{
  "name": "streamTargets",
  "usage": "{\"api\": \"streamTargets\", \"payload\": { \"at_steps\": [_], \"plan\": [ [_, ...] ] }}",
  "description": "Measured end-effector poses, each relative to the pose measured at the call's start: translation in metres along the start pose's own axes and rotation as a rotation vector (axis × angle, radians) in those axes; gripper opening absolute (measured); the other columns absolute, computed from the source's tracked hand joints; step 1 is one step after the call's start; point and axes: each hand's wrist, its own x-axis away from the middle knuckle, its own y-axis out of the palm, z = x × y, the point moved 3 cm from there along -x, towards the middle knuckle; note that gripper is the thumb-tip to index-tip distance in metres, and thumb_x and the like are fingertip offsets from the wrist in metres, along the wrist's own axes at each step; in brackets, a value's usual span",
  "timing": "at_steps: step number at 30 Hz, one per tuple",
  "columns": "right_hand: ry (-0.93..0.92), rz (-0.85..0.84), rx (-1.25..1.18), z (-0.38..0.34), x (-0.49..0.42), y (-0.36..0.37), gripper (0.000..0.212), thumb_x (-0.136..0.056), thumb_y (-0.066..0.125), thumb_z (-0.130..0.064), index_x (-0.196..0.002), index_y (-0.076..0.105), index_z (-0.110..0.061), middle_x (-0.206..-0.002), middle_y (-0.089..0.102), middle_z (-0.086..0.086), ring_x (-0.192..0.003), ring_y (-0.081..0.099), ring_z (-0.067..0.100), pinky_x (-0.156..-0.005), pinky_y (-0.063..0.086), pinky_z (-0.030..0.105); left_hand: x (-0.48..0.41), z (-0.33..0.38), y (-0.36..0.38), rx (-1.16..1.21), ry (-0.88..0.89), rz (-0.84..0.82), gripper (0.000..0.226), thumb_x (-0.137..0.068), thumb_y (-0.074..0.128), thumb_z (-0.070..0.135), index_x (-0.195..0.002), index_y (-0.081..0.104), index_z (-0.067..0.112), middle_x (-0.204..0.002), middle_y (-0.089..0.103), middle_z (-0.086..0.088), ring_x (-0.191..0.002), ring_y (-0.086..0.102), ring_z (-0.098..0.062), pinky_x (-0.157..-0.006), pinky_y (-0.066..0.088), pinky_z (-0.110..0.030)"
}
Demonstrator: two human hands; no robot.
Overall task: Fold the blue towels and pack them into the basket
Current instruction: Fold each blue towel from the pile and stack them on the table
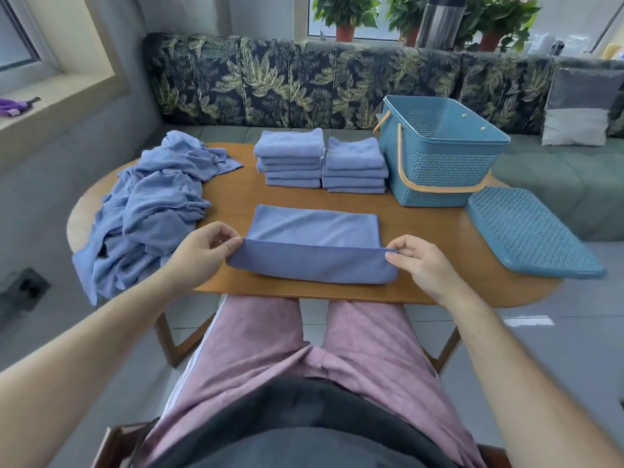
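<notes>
The wooden table (439, 238) fills the middle of the frame. On its left side sprawls a crumpled pile of unfolded blue towels (152, 204), spilling over the edge. At upper right stands the blue basket (439, 163), open and seemingly empty, its lid (530, 238) lying flat at the right. Between pile and basket, toward the top, sit two stacks of folded towels (320, 163), side by side and touching.

At centre lies the towel being folded (314, 244), its long axis running left to right across the frame. Its near edge is raised and curled over. The left hand (199, 251) pinches the left end of that edge between thumb and fingers; the right hand (418, 261) pinches the right end likewise. The far edge lies flat, straight up-frame from both grips, so the fold likely travels that way, both hands moving evenly.
</notes>
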Motion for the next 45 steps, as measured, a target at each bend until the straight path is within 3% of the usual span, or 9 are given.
{"api": "streamTargets", "payload": {
  "at_steps": [10,14,18,24,29,32,36,40,45],
  "plan": [
    [0.032,0.198,0.078,0.010,-0.054,0.002,0.005,-0.094,0.067,-0.027,-0.090,0.069,-0.026,-0.090,0.076,-0.003,-0.085,0.069,0.015,-0.079,0.049,0.034,-0.054,0.012,0.019,-0.015,-0.059,0.137,0.012,-0.098,0.061,0.032,-0.097,0.066,0.022,-0.094,0.066,0.002,-0.084,0.057,-0.009,-0.072,0.043,-0.024],
    [0.040,0.270,0.130,0.007,-0.090,0.005,0.007,-0.097,0.063,-0.024,-0.096,0.068,-0.019,-0.090,0.073,-0.005,-0.079,0.062,0.006,-0.066,0.043,0.012,-0.090,0.004,0.031,-0.045,-0.094,0.159,0.015,-0.099,0.059,0.031,-0.100,0.065,0.017,-0.095,0.064,0.002,-0.085,0.056,-0.010,-0.069,0.041,-0.020],
    [0.090,0.279,0.237,0.022,-0.118,0.014,0.008,-0.095,0.062,-0.027,-0.089,0.064,-0.024,-0.080,0.068,-0.006,-0.069,0.057,0.006,-0.063,0.041,0.026,-0.118,-0.010,0.043,-0.124,-0.128,0.144,0.015,-0.099,0.059,0.029,-0.100,0.064,0.015,-0.088,0.060,0.005,-0.077,0.053,-0.008,-0.065,0.038,-0.019],
    [0.132,0.303,0.288,0.044,-0.127,0.020,0.006,-0.095,0.063,-0.033,-0.093,0.066,-0.027,-0.080,0.066,-0.011,-0.072,0.059,0.004,-0.061,0.042,0.025,-0.134,-0.038,0.060,-0.194,-0.172,0.141,0.017,-0.097,0.062,0.032,-0.099,0.064,0.015,-0.084,0.058,0.009,-0.083,0.056,-0.015,-0.074,0.041,-0.027],
    [0.160,0.317,0.344,0.048,-0.132,0.024,0.007,-0.093,0.064,-0.033,-0.093,0.067,-0.026,-0.079,0.065,-0.012,-0.077,0.061,0.007,-0.060,0.038,0.025,-0.145,-0.040,0.062,-0.309,-0.170,0.088,0.022,-0.094,0.064,0.036,-0.097,0.064,0.014,-0.086,0.058,0.001,-0.086,0.058,-0.022,-0.062,0.039,-0.025],
    [0.151,0.330,0.524,0.038,-0.127,0.021,0.014,-0.094,0.062,-0.033,-0.104,0.067,-0.024,-0.090,0.064,-0.009,-0.088,0.063,0.017,-0.065,0.041,0.028,-0.135,-0.028,0.063,-0.466,-0.172,0.159,0.031,-0.093,0.064,0.041,-0.109,0.061,0.014,-0.113,0.056,-0.009,-0.098,0.056,-0.028,-0.076,0.046,-0.036],
    [-0.186,0.524,0.878,0.007,-0.105,0.043,0.035,-0.088,0.047,-0.023,-0.115,0.070,-0.017,-0.109,0.070,0.003,-0.104,0.062,0.031,-0.086,0.043,0.041,-0.100,0.009,0.097,-0.613,0.166,0.209,0.034,-0.096,0.057,0.032,-0.126,0.063,0.017,-0.137,0.052,-0.004,-0.127,0.046,-0.029,-0.103,0.036,-0.046],
    [-0.133,0.145,0.899,-0.005,-0.099,0.120,0.052,-0.099,0.037,-0.024,-0.150,0.046,-0.018,-0.156,0.044,0.006,-0.148,0.033,0.029,-0.119,0.024,0.045,-0.082,0.026,0.155,-0.498,0.278,-0.208,0.048,-0.102,0.045,0.024,-0.150,0.045,0.023,-0.159,0.037,0.000,-0.149,0.029,-0.022,-0.120,0.022,-0.040],
    [0.045,-0.092,0.937,0.018,-0.108,0.131,0.057,-0.108,0.016,-0.045,-0.162,0.010,-0.027,-0.170,0.002,-0.006,-0.156,-0.004,0.017,-0.126,-0.003,0.042,-0.089,0.006,0.144,-0.632,0.168,-0.256,0.050,-0.107,0.027,0.047,-0.156,0.026,0.038,-0.166,0.016,0.011,-0.155,0.007,-0.016,-0.124,0.004,-0.040]
  ]
}}
